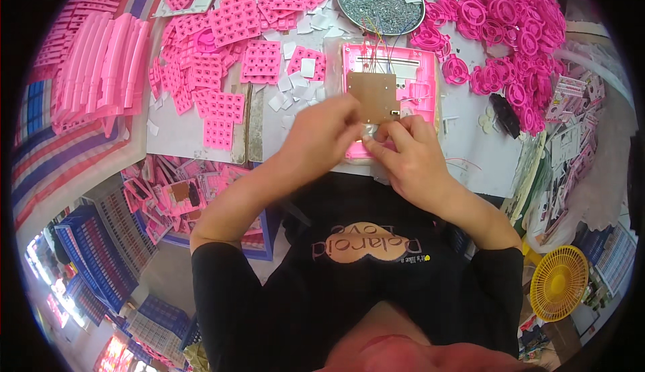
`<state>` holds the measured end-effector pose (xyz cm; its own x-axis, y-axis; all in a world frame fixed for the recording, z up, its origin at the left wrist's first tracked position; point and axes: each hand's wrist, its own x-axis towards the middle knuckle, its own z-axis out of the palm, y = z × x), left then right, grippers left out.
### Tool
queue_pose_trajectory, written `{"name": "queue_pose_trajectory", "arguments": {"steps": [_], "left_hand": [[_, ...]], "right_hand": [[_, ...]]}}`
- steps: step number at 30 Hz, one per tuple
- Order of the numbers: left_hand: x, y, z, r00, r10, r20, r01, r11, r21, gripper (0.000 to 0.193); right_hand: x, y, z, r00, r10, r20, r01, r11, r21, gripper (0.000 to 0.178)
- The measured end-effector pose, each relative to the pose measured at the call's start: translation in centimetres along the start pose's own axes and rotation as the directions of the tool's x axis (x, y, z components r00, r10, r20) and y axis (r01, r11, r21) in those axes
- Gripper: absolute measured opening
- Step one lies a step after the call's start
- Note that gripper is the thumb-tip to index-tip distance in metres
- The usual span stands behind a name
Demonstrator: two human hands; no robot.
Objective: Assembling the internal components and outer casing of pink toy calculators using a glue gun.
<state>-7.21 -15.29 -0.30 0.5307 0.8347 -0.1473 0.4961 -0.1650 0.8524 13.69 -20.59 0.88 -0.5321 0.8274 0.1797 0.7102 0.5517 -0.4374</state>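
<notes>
The pink case lies open on the bench, right in front of the person; a flat brown board sits over the middle of the case, and it hides part of the inside; thin wires of many colours go up from the top of the board, over the far edge of the case, to the near edge of a round pan full of tiny shiny bits.

Both hands are at the near end of the case; the left hand is bent, with its fingers close together at the board's lower left corner; the right hand is bent too, with thumb and finger held narrow just below the board's near edge; the fingertips are too small and hidden to tell what either hand holds.

To the left of the case are pink squares with rows of holes, in a messy pile, and white scraps are strewn by them; farther left stand long pink parts in a stack; to the right is a big heap of pink rings, with a black part at its near side; a yellow fan is low on the right.
</notes>
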Motion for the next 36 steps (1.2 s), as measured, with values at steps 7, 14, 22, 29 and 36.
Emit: {"name": "queue_pose_trajectory", "arguments": {"steps": [7, 14, 22, 29, 36], "left_hand": [[-0.2, -1.1, -3.2, 0.729, 0.311, -0.609, -0.068, 0.919, 0.388, 0.039], [-7.1, -1.7, 2.2, 0.951, -0.224, -0.211, 0.139, 0.925, -0.355, 0.031], [-2.8, -0.2, -2.3, 0.980, -0.189, 0.057, 0.140, 0.463, -0.875, 0.028], [-1.9, -0.7, -1.4, 0.972, 0.110, -0.209, -0.157, 0.962, -0.225, 0.016], [-2.0, 1.0, 0.4, 0.939, 0.089, -0.332, -0.158, 0.970, -0.187, 0.010]], "right_hand": [[-0.5, 0.5, -0.6, 1.000, -0.024, 0.010, 0.024, 1.000, 0.011, 0.038], [0.5, 1.0, 0.2, 0.998, -0.056, 0.017, 0.057, 0.993, -0.105, 0.041], [0.9, 0.9, -1.0, 0.985, -0.098, 0.141, 0.111, 0.990, -0.086, 0.041], [0.0, 2.8, -1.5, 0.985, -0.116, 0.126, 0.100, 0.987, 0.127, 0.033], [0.1, 1.2, -1.3, 0.997, -0.080, 0.021, 0.081, 0.993, -0.085, 0.035]]}}
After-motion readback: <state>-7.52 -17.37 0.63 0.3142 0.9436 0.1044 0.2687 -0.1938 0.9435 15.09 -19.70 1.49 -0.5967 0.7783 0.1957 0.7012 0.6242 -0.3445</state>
